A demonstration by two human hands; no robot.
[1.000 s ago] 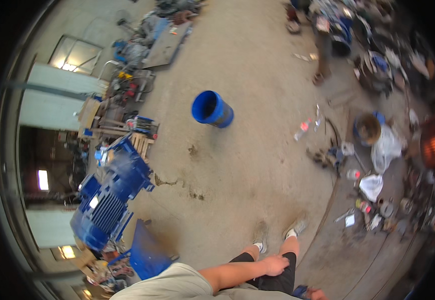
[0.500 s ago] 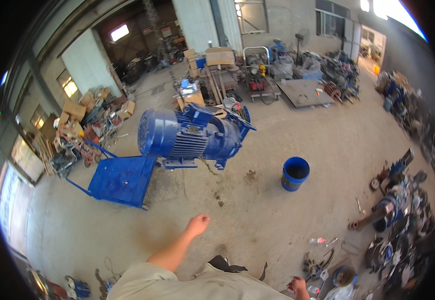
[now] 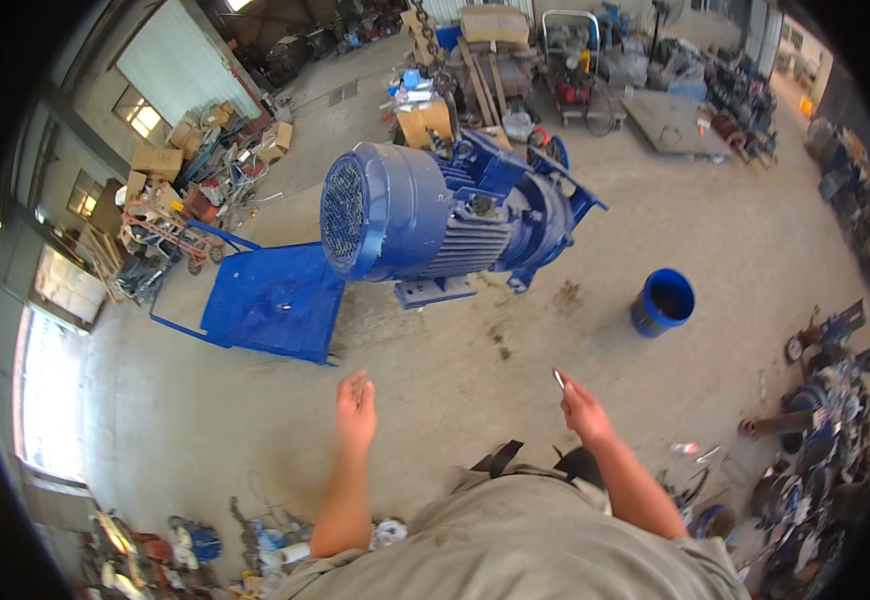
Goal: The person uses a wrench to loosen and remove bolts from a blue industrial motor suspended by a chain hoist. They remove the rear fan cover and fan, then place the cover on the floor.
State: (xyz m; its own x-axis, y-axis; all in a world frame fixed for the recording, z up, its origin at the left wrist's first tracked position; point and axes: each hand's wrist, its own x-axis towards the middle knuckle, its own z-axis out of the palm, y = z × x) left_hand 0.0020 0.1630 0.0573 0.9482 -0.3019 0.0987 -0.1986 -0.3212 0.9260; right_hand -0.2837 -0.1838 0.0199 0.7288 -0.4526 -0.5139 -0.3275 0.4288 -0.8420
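Observation:
A large blue electric motor (image 3: 435, 215) hangs from a chain (image 3: 433, 50) just above the concrete floor, its finned fan cover facing left. My left hand (image 3: 356, 408) is raised in front of me, fingers loosely apart, holding nothing. My right hand (image 3: 579, 404) is closed around a small thin pale object (image 3: 558, 378) that sticks up from the fingers; what it is I cannot tell. Both hands are well short of the motor. A flat blue metal base plate (image 3: 273, 300) lies on the floor to the motor's lower left.
A blue bucket (image 3: 663, 301) stands on the floor to the right. Metal parts and scrap (image 3: 815, 400) crowd the right side. Cardboard boxes and a trolley (image 3: 170, 190) sit at the left wall. Wood, crates and machines (image 3: 515, 50) fill the back. Clutter (image 3: 205, 540) lies by my left side.
My view has swung from the bucket and floor to face the hanging motor, which is now closer and centred. My right hand has come up into view beside the left.

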